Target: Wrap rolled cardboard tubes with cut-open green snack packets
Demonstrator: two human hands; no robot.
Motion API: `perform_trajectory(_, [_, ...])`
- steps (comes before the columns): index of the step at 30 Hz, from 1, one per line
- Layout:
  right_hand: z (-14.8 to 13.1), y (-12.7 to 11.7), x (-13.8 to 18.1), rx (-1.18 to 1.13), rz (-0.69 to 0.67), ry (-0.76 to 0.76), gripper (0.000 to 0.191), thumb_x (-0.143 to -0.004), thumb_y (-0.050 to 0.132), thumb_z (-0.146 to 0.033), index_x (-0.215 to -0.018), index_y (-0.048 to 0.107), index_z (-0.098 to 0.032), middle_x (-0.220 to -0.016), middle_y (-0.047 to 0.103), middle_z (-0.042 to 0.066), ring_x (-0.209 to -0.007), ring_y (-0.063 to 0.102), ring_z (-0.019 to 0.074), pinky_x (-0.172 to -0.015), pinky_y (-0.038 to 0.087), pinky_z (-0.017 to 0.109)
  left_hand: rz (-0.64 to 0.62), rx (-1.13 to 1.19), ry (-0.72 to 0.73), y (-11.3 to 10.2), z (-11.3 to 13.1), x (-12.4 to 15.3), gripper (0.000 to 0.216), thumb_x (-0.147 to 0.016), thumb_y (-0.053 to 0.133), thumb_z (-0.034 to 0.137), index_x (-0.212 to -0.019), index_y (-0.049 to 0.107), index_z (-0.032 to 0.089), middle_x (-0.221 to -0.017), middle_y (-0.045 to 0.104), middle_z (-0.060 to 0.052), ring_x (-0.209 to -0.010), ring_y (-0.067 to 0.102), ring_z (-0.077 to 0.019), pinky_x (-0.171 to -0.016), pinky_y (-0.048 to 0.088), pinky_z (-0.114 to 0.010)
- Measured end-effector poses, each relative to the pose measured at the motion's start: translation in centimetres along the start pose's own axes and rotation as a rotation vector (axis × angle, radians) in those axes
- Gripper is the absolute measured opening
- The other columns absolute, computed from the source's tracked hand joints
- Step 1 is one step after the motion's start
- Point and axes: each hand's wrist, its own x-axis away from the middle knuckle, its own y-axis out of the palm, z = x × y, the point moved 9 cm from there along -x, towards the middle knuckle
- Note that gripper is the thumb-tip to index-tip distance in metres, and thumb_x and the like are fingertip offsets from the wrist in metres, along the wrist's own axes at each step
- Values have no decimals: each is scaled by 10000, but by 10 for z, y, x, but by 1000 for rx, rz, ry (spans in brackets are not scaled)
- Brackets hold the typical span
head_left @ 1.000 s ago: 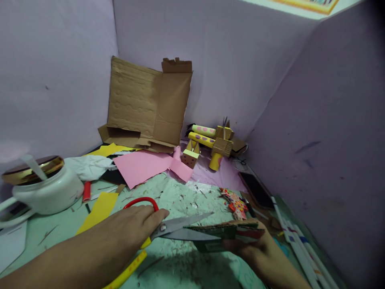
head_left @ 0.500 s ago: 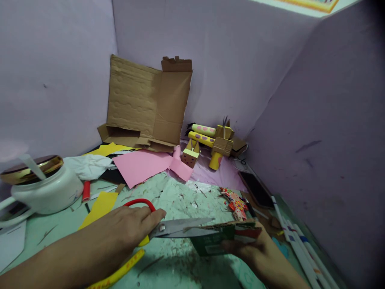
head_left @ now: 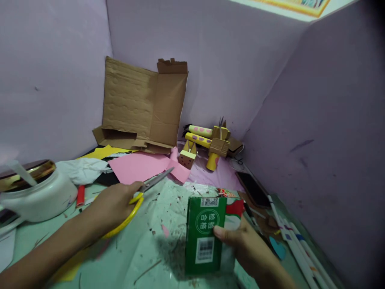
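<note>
My left hand is wrapped round the yellow-handled scissors, whose blades look closed and point up to the right, away from the cardboard. In my right hand is a green printed cardboard piece, held upright with my thumb on its front. It shows a white barcode label and a red and white strip at the right edge. My other right-hand fingers are hidden behind it. A patterned red scrap lies just behind the cardboard, partly covered.
A brown cardboard box leans on the back wall. Pink paper and giraffe-like yellow paper tubes lie before it. A white mug stands left; a phone and white markers lie right.
The scissors have moved off the cardboard to the left and their blades have closed. My right hand has turned the cardboard so its green printed face stands upright toward me.
</note>
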Motion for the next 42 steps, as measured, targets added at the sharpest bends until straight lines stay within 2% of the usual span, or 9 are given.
perform_trajectory(6, [33, 14, -18, -313, -50, 150, 331, -554, 782, -192, -860, 666, -138, -863, 732, 98, -855, 674, 287, -834, 479, 458, 19, -232, -151, 16, -42, -26, 397, -706, 497, 312, -1064, 611, 184, -874, 685, -158, -807, 619, -350, -562, 356, -321])
perform_trajectory(12, [46, 22, -24, -409, -87, 248, 329, -558, 790, -191, -857, 671, -125, -742, 733, 70, -704, 690, 240, -821, 490, 445, 111, -146, -174, 4, -42, -20, 526, -771, 497, 419, -1197, 549, 116, -1091, 630, -211, -993, 572, -370, -757, 428, -406])
perform_trajectory(15, [45, 28, -21, -402, -108, 234, 355, -552, 793, -184, -882, 675, -127, -787, 734, 70, -716, 685, 226, -803, 501, 409, 127, 332, -175, 15, -16, -11, 529, -746, 552, 508, -1111, 589, 127, -1020, 655, -157, -873, 618, -280, -679, 485, -326])
perform_trajectory(18, [43, 36, -17, -338, -111, 185, 393, -538, 801, -200, -905, 678, -130, -787, 729, 65, -731, 678, 227, -796, 497, 393, -212, 1126, -201, 70, 34, -2, 504, -643, 699, 486, -992, 639, 128, -883, 674, -133, -676, 626, -233, -454, 462, -263])
perform_trajectory(21, [43, 44, -13, -235, -111, 134, 394, -517, 810, -252, -874, 690, -133, -738, 717, 49, -720, 663, 213, -772, 491, 370, -312, 1449, -202, 96, 67, 5, 331, -597, 789, 309, -836, 671, 113, -705, 681, -83, -593, 624, -191, -546, 499, -273])
perform_trajectory(27, [34, 49, -7, 113, -191, 61, 250, -575, 756, -299, -791, 716, -180, -724, 698, 13, -615, 593, 151, -641, 468, 289, -191, 1602, -279, 96, 57, 6, 156, -613, 775, 154, -718, 670, 107, -626, 677, -63, -571, 645, -202, -574, 541, -304])
perform_trajectory(31, [30, 53, 3, 95, -348, 54, 293, -596, 752, -319, -857, 718, -188, -753, 684, 0, -648, 571, 126, -629, 447, 231, -65, 1689, -468, 88, 40, 0, 138, -645, 657, 31, -766, 671, 96, -678, 702, -108, -589, 673, -259, -579, 577, -394])
perform_trajectory(35, [26, 55, 8, -4, -446, 56, 325, -572, 771, -336, -848, 704, -178, -718, 650, -18, -615, 548, 102, -574, 432, 201, 47, 1685, -647, 87, 23, -4, 193, -729, 511, -22, -804, 659, 77, -635, 698, -109, -550, 674, -225, -586, 593, -370])
perform_trajectory(42, [37, 50, 0, -40, -220, 33, 400, -579, 721, -518, -698, 614, -150, -604, 615, -12, -512, 574, 102, -511, 461, 222, 141, 1680, -607, 76, 11, -7, 299, -801, 416, -31, -948, 649, 86, -658, 709, -83, -559, 680, -186, -619, 599, -325])
